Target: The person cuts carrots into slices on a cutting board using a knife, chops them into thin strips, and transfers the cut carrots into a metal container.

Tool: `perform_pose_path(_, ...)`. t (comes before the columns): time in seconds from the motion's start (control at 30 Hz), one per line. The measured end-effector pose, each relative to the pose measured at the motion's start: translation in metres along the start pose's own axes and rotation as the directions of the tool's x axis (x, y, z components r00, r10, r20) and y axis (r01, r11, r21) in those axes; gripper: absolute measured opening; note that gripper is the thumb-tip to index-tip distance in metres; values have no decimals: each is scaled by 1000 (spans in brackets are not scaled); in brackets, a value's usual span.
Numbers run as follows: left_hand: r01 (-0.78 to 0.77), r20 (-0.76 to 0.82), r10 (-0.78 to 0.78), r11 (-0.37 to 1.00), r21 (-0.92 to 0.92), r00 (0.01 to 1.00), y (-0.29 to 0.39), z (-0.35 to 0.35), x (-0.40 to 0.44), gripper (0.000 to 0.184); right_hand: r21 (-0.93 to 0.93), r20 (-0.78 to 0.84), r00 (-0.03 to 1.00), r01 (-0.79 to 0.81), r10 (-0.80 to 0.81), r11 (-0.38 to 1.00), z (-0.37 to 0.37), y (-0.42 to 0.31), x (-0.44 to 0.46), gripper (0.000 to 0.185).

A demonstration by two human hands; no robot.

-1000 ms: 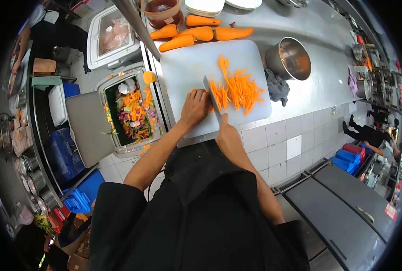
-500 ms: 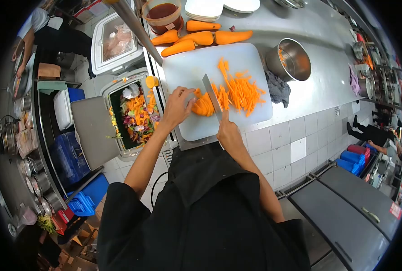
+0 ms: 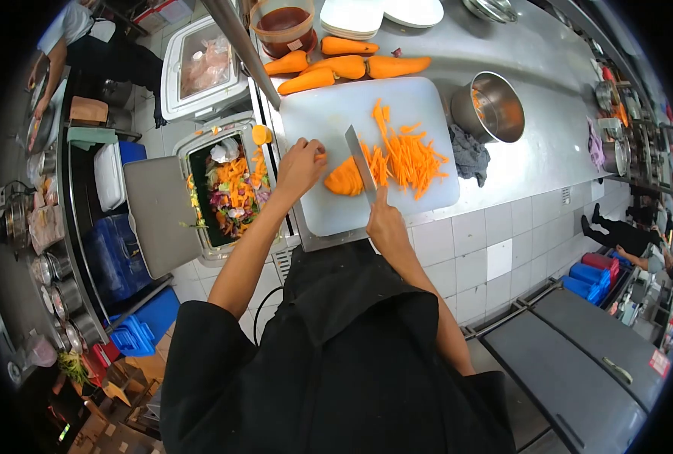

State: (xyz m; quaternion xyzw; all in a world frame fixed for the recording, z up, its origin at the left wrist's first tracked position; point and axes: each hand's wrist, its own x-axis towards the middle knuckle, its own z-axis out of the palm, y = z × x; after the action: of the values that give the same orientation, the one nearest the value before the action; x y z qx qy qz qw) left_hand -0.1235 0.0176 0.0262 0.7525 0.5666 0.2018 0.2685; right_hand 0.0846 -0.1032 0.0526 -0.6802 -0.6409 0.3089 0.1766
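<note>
My right hand [image 3: 388,225] is closed around the handle of a kitchen knife [image 3: 361,160]. Its blade stands between a pile of overlapping carrot slices [image 3: 342,178] and a heap of carrot strips [image 3: 418,160]. All of these lie on a white cutting board [image 3: 329,216]. Left of the slices and apart from them, my left hand [image 3: 302,168] is curled, with a small orange carrot piece [image 3: 320,156] showing at its fingertips. Several peeled carrots [image 3: 345,66] lie along the board's far edge.
Right of the board are a grey cloth [image 3: 469,155] and a metal pot [image 3: 495,110] with some carrot strips inside. A bin of vegetable scraps [image 3: 234,189] stands left, below a metal post [image 3: 238,41]. A tub of dark liquid [image 3: 282,26] sits behind. Another person [image 3: 113,49] works at far left.
My left hand has drawn back left from the carrot slices, its fingers now curled around a small piece. The knife stays beside the slices. The whole view has shifted slightly.
</note>
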Motion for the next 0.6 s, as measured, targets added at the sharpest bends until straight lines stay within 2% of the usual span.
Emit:
perform_pose_path(0.07,-11,-14,12,999,40,1000,-7,-2,-12,23,-18,17,1000,-13,13,1000,0,1,-1,39)
perform_pose_path(0.13,69,-17,-67,994,86,998,-11,-3,-22,23,-4,16,1000,-8,8,1000,0,1,-1,41)
perform_pose_path(0.27,106,-13,-105,990,91,994,-8,2,-39,21,22,37,999,-41,40,999,-7,-8,0,41)
perform_pose_path(0.33,183,-50,-188,979,-88,981,-2,-1,-43,23,11,36,999,-31,31,999,-7,-7,0,41)
perform_pose_path(0.37,183,-50,-188,979,-89,981,1,-3,-45,23,-1,36,999,-25,25,1000,-7,-7,0,41)
perform_pose_path(0.43,298,104,-281,856,-422,954,15,-14,-44,23,-3,41,999,-34,34,999,-8,-6,1,41)
perform_pose_path(0.53,237,67,-236,828,-508,969,28,7,-50,26,-14,31,999,-25,25,1000,-7,-8,-2,41)
perform_pose_path(0.6,237,39,-247,856,-459,968,22,22,-54,28,-27,8,1000,4,-4,1000,-6,-8,-2,40)
